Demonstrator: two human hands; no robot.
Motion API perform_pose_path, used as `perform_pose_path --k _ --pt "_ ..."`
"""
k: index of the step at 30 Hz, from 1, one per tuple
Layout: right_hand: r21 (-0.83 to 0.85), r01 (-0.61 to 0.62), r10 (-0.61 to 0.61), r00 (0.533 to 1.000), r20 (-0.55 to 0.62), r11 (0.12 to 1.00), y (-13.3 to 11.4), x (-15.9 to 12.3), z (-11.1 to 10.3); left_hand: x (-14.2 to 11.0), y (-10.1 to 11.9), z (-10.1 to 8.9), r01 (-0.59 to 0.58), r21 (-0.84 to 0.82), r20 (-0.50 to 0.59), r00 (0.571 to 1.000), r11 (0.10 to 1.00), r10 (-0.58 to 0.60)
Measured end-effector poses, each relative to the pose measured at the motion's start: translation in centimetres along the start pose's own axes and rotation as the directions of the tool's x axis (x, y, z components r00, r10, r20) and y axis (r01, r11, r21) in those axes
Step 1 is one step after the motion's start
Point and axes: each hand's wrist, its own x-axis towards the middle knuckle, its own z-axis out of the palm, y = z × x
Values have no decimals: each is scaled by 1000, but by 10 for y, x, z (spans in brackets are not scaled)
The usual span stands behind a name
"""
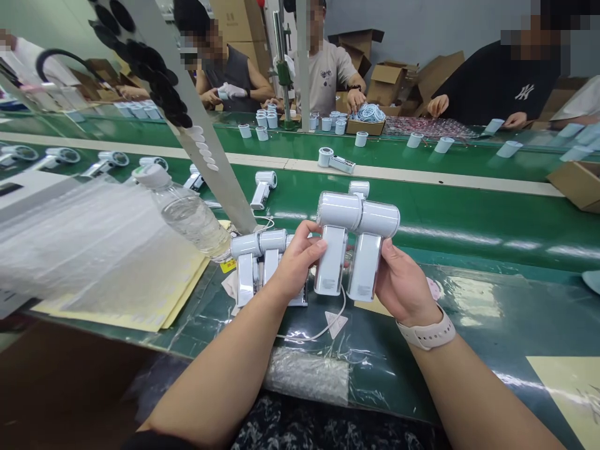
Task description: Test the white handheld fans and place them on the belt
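Observation:
My left hand [300,259] is closed on the handle of a pale blue handheld fan [332,259], shaped like a small hair dryer. A second fan of the same kind [365,265] is gripped by my right hand [402,280], which wears a watch with a light strap. Both are held upright above the bench, side by side, their round heads touching or nearly so. Beside my left forearm stand several more such fans [246,269], partly hidden by that hand. Below the held pair, a white cable [304,339] runs across the bench.
A water bottle [187,215] leans by a slanted post [206,150] on the left, near plastic bags [94,237] over yellow sheets. Bubble wrap [309,375] lies at the front edge. Beyond, a green conveyor [469,212] carries fans; several people work across it among blue cups and cardboard boxes.

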Motion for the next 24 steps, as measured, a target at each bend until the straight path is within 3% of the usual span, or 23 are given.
perform_pose_path --k 3,8,14,17,24 --pt "42 -39 39 999 -14 998 -2 1 1 0 3 2 64 -76 25 998 995 -62" --pt "54 -161 160 987 15 986 -6 -2 1 -2 2 3 185 -146 164 973 972 -161" --pt "8 -220 219 972 90 975 -9 -5 -1 1 -3 4 190 -199 110 979 961 -171" --pt "38 -214 211 975 68 976 -10 -6 1 1 -1 7 210 -201 102 976 957 -193" --pt "15 -81 80 995 63 997 -14 -8 4 -4 4 8 169 -160 241 962 973 -127"
